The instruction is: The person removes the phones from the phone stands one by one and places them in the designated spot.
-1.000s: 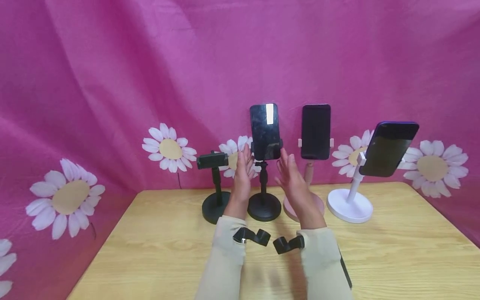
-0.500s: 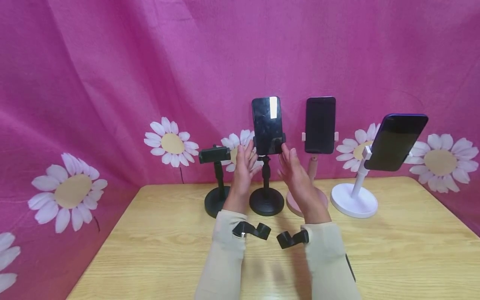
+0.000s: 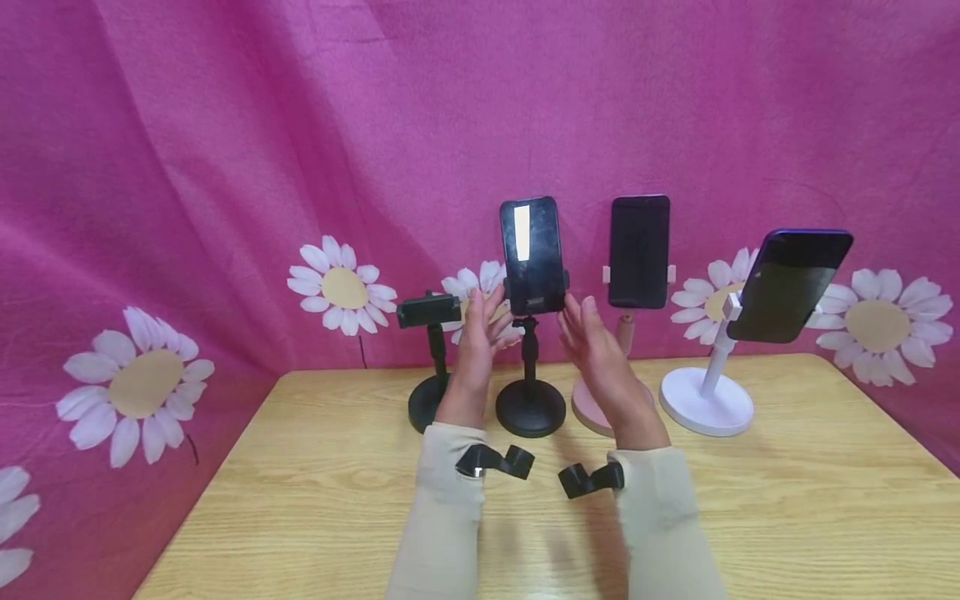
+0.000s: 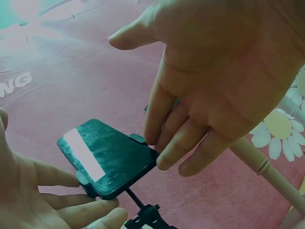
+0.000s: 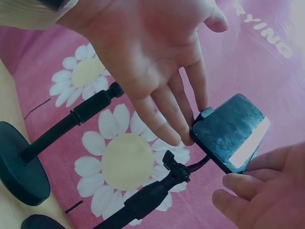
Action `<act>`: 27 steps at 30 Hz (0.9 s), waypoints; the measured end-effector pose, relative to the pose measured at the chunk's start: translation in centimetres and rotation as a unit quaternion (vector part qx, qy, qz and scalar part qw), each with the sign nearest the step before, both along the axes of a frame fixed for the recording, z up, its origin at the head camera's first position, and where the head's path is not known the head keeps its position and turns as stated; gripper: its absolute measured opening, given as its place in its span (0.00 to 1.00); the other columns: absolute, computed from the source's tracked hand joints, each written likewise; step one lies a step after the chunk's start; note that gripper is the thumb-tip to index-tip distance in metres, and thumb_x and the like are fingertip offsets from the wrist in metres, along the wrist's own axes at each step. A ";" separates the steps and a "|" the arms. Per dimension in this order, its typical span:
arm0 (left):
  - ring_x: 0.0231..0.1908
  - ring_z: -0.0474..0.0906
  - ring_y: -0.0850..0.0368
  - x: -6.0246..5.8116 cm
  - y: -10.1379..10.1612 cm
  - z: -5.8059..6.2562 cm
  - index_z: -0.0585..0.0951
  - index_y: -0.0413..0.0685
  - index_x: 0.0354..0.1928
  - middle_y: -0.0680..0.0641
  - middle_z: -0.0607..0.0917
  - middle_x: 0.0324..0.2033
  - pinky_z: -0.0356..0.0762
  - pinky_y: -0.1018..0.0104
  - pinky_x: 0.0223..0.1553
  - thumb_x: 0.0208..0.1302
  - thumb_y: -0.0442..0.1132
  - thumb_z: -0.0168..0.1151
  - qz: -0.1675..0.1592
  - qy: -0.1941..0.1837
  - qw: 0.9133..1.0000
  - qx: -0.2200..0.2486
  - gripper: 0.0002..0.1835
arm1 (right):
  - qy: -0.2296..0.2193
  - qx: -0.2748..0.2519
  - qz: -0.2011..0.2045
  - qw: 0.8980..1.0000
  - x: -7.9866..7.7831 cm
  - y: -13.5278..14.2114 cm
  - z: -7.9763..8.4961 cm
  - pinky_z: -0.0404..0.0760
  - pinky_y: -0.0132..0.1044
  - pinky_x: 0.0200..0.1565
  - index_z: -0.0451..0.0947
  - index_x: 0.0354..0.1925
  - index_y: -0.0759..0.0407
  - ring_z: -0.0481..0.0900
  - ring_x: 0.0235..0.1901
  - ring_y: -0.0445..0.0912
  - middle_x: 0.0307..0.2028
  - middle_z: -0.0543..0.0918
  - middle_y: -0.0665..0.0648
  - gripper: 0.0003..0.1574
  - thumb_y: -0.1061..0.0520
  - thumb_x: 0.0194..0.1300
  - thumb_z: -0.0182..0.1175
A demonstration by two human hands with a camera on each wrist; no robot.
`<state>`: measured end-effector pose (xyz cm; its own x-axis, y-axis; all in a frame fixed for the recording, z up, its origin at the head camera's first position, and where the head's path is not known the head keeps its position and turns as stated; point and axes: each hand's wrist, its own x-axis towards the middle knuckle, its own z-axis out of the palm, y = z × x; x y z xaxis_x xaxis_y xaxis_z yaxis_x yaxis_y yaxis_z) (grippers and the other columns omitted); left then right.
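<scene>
A black phone [image 3: 536, 262] stands upright in the clamp of a black phone stand [image 3: 530, 410]. My left hand [image 3: 471, 358] is at its left lower edge and my right hand [image 3: 606, 367] at its right lower edge, palms facing each other. In the left wrist view, fingertips of the right hand [image 4: 214, 90] touch the phone's corner by one clamp arm, while the left hand [image 4: 28, 191] has fingers along the opposite edge. The right wrist view shows the same phone [image 5: 228, 131] between nearly straight fingers of the left hand [image 5: 143, 57] and right hand [image 5: 267, 195].
On the left is another black stand with a sideways holder [image 3: 428, 311]. To the right, a pink stand [image 3: 589, 404] bears a dark phone [image 3: 640, 250], and a white stand [image 3: 707, 404] bears a tilted phone [image 3: 791, 283]. Behind the wooden table [image 3: 315, 500] hangs a pink flowered curtain [image 3: 450, 125].
The bright reflection on the middle phone has moved from its right side to its left, and the phone's angle has shifted slightly. My hands stay beside it, a little farther apart at the wrists.
</scene>
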<state>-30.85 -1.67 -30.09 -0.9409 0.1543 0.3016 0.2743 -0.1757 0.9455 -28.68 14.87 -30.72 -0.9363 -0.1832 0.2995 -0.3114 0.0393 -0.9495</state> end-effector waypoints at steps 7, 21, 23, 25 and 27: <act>0.63 0.69 0.47 0.2 -0.6 0.3 0.61 0.50 0.72 0.46 0.65 0.69 0.66 0.49 0.61 0.71 0.66 0.26 0.004 0.012 1.000 -0.018 0.39 | 0.012 0.018 -0.008 1.000 0.5 0.1 0.3 0.52 0.44 0.70 0.42 0.75 0.60 0.51 0.72 0.48 0.75 0.50 0.57 0.49 0.29 0.72 0.26; 0.55 0.76 0.46 1.5 -1.7 1.5 0.66 0.57 0.70 0.45 0.69 0.63 0.65 0.47 0.62 0.73 0.63 0.30 0.009 0.018 0.997 -0.070 0.33 | 0.041 0.072 -0.069 0.994 1.9 0.5 1.5 0.61 0.46 0.66 0.52 0.73 0.66 0.66 0.66 0.55 0.68 0.64 0.65 0.45 0.33 0.75 0.30; 0.54 0.77 0.45 1.6 -1.8 1.6 0.67 0.54 0.70 0.43 0.71 0.62 0.73 0.52 0.56 0.75 0.60 0.31 0.010 0.027 0.997 -0.073 0.31 | 0.047 0.075 -0.078 0.993 2.0 0.6 1.6 0.62 0.48 0.66 0.53 0.72 0.65 0.69 0.64 0.57 0.67 0.66 0.66 0.45 0.34 0.75 0.31; 0.52 0.78 0.44 1.6 -2.0 1.6 0.68 0.52 0.69 0.41 0.72 0.61 0.77 0.55 0.51 0.75 0.58 0.33 0.015 0.033 0.996 -0.077 0.29 | 0.050 0.076 -0.081 0.993 2.1 0.6 1.7 0.63 0.48 0.65 0.53 0.73 0.64 0.70 0.63 0.58 0.64 0.68 0.67 0.43 0.35 0.75 0.32; 0.50 0.79 0.44 1.6 -2.2 1.6 0.69 0.52 0.68 0.41 0.74 0.59 0.79 0.55 0.48 0.75 0.57 0.36 0.020 0.034 0.996 -0.080 0.28 | 0.051 0.077 -0.083 0.992 2.2 0.5 1.8 0.63 0.48 0.65 0.54 0.73 0.62 0.71 0.62 0.59 0.62 0.71 0.68 0.42 0.35 0.75 0.33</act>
<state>-29.28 -3.88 -28.51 -0.9255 0.1674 0.3398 0.3427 -0.0123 0.9394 -26.53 15.41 -28.94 -0.9235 -0.0806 0.3750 -0.3832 0.2397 -0.8920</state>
